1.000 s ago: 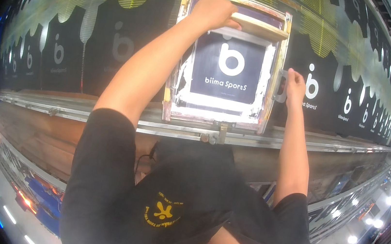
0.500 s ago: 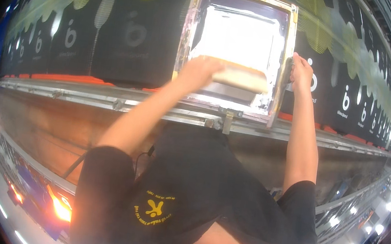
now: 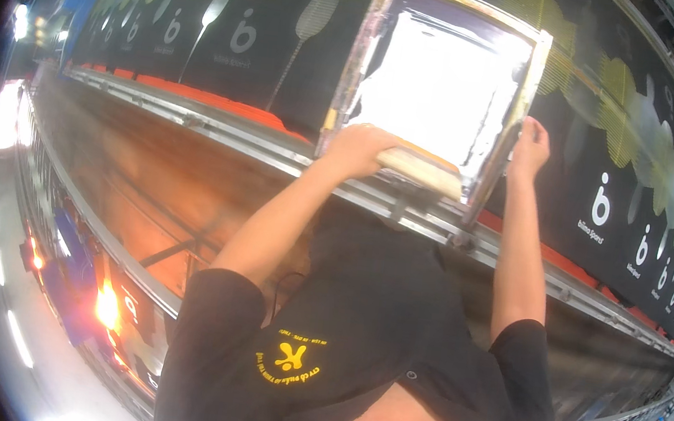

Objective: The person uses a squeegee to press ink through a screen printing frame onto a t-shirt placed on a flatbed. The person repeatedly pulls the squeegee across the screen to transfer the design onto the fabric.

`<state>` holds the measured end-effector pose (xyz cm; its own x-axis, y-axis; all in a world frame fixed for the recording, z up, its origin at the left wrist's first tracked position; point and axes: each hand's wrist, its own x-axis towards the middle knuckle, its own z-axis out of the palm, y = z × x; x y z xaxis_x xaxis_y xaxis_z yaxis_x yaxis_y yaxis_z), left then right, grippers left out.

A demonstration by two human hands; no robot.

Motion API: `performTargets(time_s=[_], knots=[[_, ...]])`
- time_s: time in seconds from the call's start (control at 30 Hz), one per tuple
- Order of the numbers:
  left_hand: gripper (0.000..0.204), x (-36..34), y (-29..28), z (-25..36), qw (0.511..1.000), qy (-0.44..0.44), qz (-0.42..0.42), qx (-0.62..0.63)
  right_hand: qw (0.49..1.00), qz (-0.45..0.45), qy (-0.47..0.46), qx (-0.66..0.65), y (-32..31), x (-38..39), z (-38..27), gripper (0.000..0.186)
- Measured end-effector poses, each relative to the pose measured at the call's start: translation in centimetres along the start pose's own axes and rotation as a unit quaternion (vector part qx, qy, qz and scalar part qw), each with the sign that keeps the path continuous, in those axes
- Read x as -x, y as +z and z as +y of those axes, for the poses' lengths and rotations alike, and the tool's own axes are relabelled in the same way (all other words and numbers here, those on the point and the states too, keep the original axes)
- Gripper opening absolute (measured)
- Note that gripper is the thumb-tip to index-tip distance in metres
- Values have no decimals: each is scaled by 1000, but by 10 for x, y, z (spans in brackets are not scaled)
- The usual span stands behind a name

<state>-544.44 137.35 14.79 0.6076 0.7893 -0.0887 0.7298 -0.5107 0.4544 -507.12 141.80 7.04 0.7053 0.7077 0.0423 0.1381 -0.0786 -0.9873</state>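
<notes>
My left hand [image 3: 358, 151] is closed round the left end of a squeegee [image 3: 424, 169], which has a pale, long bar. The squeegee lies across the near end of a screen-printing frame [image 3: 352, 73], inside its rails. A glaring white area covers most of the mesh [image 3: 445, 81]; glare hides whether it is ink. At the frame's right side, my right hand [image 3: 531, 153] has its fingers curled against the outer edge; what they grip there is partly hidden. Under the frame lies dark printed fabric [image 3: 289, 53] with white marks and yellow-green drip shapes.
A metal rail [image 3: 253, 143] with fittings runs along the table's near edge, beside an orange-red strip [image 3: 207, 99]. Behind me to the left, a bright orange glow [image 3: 108, 304] shows near another railed table. A brownish surface [image 3: 154, 188] lies below the rail.
My left hand has drawn the squeegee to the near end of the frame. The whole view has turned, so the table now slants down to the right. My right hand remains at the frame's right side.
</notes>
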Motion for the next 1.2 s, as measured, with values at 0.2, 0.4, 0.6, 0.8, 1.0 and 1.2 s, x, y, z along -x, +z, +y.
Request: performTargets(time_s=[0.2, 0.4, 0.6, 0.8, 1.0, 1.2], knots=[[56, 57, -54, -107, 995, 63, -6, -79, 995, -10, 70, 70, 114, 81, -14, 26], [45, -15, -104, -160, 997, 36, -69, -4, 971, -18, 119, 204, 154, 99, -39, 33], [24, -178, -150, -206, 990, 65, -110, -58, 968, -24, 146, 202, 158, 101, -43, 35], [23, -240, -139, -233, 988, 27, -125, -85, 961, -4, 131, 245, 163, 103, -35, 36], [44, -248, -136, -237, 980, -8, -142, -138, 869, 5, -347, 353, 215, 32, -86, 48], [43, -245, -133, -225, 986, -12, -113, -125, 785, -303, -239, 484, 275, -9, -105, 48]])
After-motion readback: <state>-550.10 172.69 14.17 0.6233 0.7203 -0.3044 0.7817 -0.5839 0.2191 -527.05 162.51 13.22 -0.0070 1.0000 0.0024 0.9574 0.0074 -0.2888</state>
